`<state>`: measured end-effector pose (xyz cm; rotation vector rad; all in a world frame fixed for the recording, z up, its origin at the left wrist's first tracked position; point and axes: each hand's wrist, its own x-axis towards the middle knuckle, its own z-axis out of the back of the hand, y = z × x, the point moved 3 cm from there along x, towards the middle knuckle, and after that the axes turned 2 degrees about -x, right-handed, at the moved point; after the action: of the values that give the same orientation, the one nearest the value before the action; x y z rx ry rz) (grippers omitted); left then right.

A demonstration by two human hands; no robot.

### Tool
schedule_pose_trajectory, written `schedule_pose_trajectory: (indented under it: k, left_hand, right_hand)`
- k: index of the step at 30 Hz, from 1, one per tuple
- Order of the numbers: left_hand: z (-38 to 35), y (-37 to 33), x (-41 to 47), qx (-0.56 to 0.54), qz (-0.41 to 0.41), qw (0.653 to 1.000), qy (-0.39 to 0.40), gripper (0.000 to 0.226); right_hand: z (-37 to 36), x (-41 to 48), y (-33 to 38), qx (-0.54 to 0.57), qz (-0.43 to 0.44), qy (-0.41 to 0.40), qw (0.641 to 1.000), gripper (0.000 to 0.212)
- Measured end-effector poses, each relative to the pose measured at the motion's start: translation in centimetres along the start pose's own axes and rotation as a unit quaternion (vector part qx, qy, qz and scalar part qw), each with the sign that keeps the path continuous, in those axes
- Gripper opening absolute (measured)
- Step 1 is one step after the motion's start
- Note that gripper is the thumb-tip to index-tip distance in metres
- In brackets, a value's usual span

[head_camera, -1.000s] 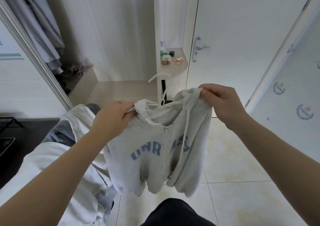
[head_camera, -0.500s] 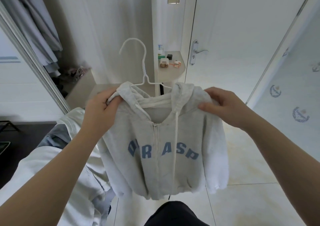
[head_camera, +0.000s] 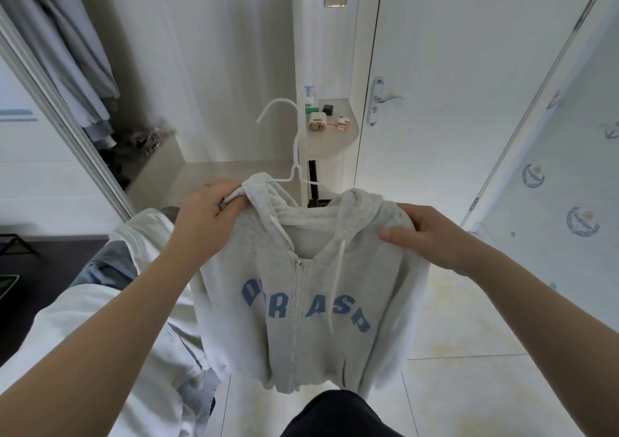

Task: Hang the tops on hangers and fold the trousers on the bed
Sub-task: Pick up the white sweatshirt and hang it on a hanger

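Both forearms outstretched; left hand, right hand in closed grips.

The hanger shows only its hook and neck; most of its arms are buried inside the hoodie. The fingertips of my left hand are lost in the shoulder cloth, and of my right hand just the thumb and knuckles show. The blue lettering creases at the zip (only part of it reads). The bits on the shelf are too small to name. My forearms run off the bottom edge.
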<state>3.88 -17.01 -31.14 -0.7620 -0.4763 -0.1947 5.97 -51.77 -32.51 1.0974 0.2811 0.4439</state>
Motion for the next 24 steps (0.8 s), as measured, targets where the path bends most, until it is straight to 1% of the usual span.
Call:
schedule_pose_trajectory:
  k: [3, 6, 8, 11, 13, 15, 16, 17, 18, 20, 21, 22, 23, 24]
  left_hand:
    - [-0.3, 0.1, 0.3, 0.032, -0.022, 0.998, 0.041, 0.02]
    - [0.8, 0.3, 0.8, 0.051, -0.052, 0.997, 0.031, 0.032]
    - [1.8, 0.8, 1.3, 0.06, -0.031, 0.997, 0.03, 0.038]
    - [3.2, 1.7, 2.2, 0.073, -0.006, 0.997, 0.02, 0.041]
    - [3.6, 1.6, 2.8, 0.089, -0.033, 0.995, 0.029, 0.041]
    - [3.5, 1.4, 3.7, 0.119, -0.072, 0.989, 0.047, 0.044]
    - [3.5, 1.4, 4.4, 0.132, -0.076, 0.987, 0.053, 0.049]
    - [3.6, 1.4, 5.1, 0.133, -0.076, 0.987, 0.051, 0.051]
    - [4.0, 1.5, 6.0, 0.12, -0.081, 0.989, 0.038, 0.05]
    - [5.2, 2.1, 8.0, 0.074, -0.093, 0.993, -0.014, 0.041]
    - [6.1, 2.8, 9.0, 0.048, -0.093, 0.994, -0.043, 0.035]
    - [7.1, 3.5, 10.1, 0.025, -0.09, 0.993, -0.069, 0.031]
    - [8.1, 4.2, 11.2, 0.009, -0.088, 0.992, -0.09, 0.027]
    - [9.1, 4.8, 12.4, 0.001, -0.087, 0.991, -0.105, 0.024]
  right_hand:
    - [-0.6, 0.5, 0.9, -0.036, 0.051, -0.035, 0.997, 0.017]
    - [0.1, 1.3, 1.5, -0.005, 0.069, -0.08, 0.994, 0.017]
    - [0.3, 2.1, 1.7, -0.004, 0.072, -0.091, 0.993, 0.024]
    - [0.5, 3.6, 2.5, -0.062, 0.075, -0.109, 0.989, 0.03]
    - [0.6, 5.1, 4.4, -0.106, 0.102, -0.131, 0.98, 0.035]
    - [0.4, 6.7, 7.4, -0.149, 0.154, -0.175, 0.961, 0.043]
    - [0.0, 7.6, 9.0, -0.156, 0.182, -0.193, 0.952, 0.045]
    - [-0.4, 8.6, 10.4, -0.156, 0.204, -0.192, 0.947, 0.046]
    - [-0.9, 9.8, 11.7, -0.162, 0.211, -0.166, 0.95, 0.046]
    - [-1.3, 12.2, 13.5, -0.201, 0.184, -0.094, 0.957, 0.053]
    - [-0.6, 13.3, 14.1, -0.211, 0.166, -0.093, 0.959, 0.059]
    - [0.5, 14.2, 14.6, -0.204, 0.149, -0.111, 0.961, 0.062]
    - [1.6, 15.1, 14.9, -0.19, 0.137, -0.126, 0.964, 0.061]
    - [2.3, 15.8, 14.9, -0.179, 0.134, -0.12, 0.967, 0.059]
